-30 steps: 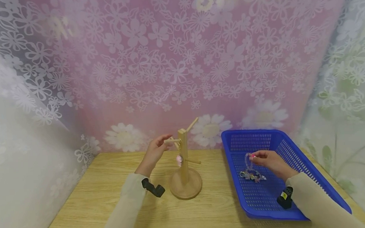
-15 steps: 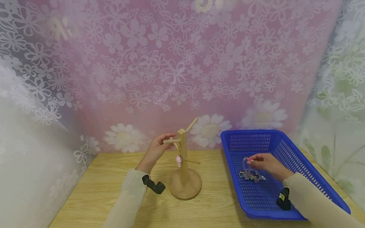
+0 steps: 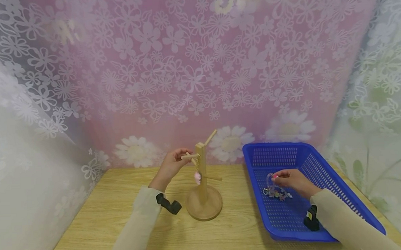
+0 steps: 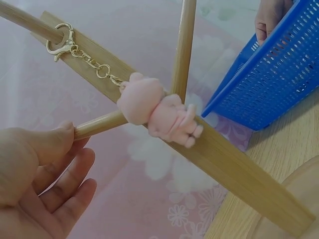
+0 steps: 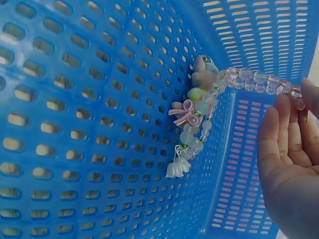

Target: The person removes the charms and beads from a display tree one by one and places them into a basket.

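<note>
A pink figurine keychain [image 4: 159,107] hangs by its gold clasp from a peg of the upright wooden stand [image 3: 202,184]. A beaded charm strand [image 5: 199,124], clear pink beads with a bow and flower, lies partly lifted in the blue basket [image 3: 323,164].

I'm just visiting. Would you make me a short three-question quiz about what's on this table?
1. True or false: the pink charm hangs by a gold chain from a peg of the wooden stand.
2. What holds the beaded strand? A) blue basket B) wooden stand C) bare table
3. Which hand's fingers pinch the beaded strand?

Key: 1 true; 2 A; 3 the right hand.
</note>
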Tool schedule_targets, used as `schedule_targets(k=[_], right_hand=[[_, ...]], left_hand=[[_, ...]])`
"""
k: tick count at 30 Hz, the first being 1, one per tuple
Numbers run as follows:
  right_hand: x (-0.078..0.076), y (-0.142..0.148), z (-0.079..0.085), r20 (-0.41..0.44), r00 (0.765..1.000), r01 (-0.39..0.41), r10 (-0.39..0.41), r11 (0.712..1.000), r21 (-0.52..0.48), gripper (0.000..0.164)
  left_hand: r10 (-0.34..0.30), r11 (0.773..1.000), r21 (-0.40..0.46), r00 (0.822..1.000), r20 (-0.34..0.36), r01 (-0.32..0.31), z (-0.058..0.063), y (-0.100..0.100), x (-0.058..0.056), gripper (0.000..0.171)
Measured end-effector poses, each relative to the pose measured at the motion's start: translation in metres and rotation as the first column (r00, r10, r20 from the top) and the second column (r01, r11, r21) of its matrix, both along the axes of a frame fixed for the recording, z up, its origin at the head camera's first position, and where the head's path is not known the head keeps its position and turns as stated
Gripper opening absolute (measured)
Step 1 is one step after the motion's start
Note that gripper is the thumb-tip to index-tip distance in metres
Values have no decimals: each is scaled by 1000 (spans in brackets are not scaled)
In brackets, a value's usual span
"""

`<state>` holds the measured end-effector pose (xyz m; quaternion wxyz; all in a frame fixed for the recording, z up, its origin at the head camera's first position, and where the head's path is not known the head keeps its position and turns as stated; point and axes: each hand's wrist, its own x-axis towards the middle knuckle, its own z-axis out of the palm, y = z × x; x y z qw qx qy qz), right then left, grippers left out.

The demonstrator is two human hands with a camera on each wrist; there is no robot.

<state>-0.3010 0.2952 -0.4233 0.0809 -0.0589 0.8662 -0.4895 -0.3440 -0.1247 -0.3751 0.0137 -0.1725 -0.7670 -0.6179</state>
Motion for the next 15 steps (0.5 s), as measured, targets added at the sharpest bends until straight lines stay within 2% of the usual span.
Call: schedule_targets(k=[4, 15], right_hand=[[-3, 2, 0, -23, 1000, -8, 8, 1000, -15, 40], [-4, 6, 3, -33, 999, 14, -13, 1000, 13, 45]], left_hand=[[17, 999, 35, 1000, 15, -18, -3, 1, 1, 18], [74, 996, 47, 997, -36, -72, -9, 5, 8, 18]])
